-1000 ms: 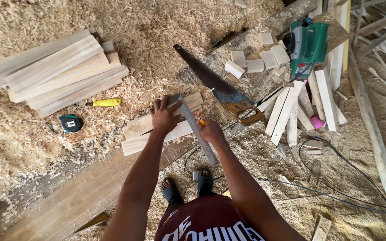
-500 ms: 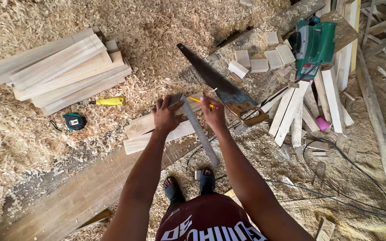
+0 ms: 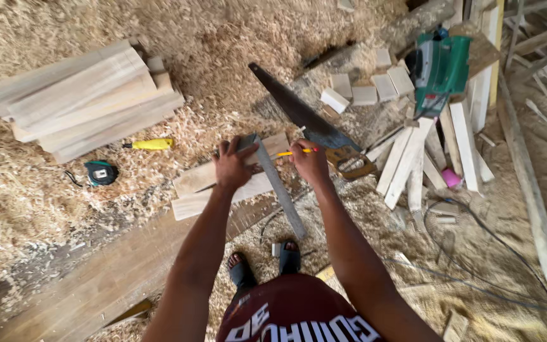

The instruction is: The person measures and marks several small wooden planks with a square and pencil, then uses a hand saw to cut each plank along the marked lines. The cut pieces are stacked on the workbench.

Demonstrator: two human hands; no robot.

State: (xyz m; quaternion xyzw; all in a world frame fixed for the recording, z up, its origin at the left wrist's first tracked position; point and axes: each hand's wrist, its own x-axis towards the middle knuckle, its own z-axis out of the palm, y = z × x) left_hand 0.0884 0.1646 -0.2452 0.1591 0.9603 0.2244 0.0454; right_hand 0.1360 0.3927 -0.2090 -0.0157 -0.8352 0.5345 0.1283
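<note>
Two pale boards (image 3: pixel 229 183) lie side by side on the sawdust-covered bench, uncut as far as I can see. A grey metal square (image 3: pixel 278 183) lies across them; the left hand (image 3: pixel 232 166) presses flat on its upper end. The right hand (image 3: pixel 311 162), closed on a yellow pencil (image 3: pixel 294 152), sits beside the blade: marking appears under way. Handsaw (image 3: pixel 311 123) rests just beyond, untouched; tape measure (image 3: pixel 100 172) lies apart.

Yellow pencil (image 3: pixel 296 152), grey square (image 3: pixel 278 183), pale wood strips (image 3: pixel 223 183), green planer (image 3: pixel 441 66), pink scrap (image 3: pixel 451 178).
</note>
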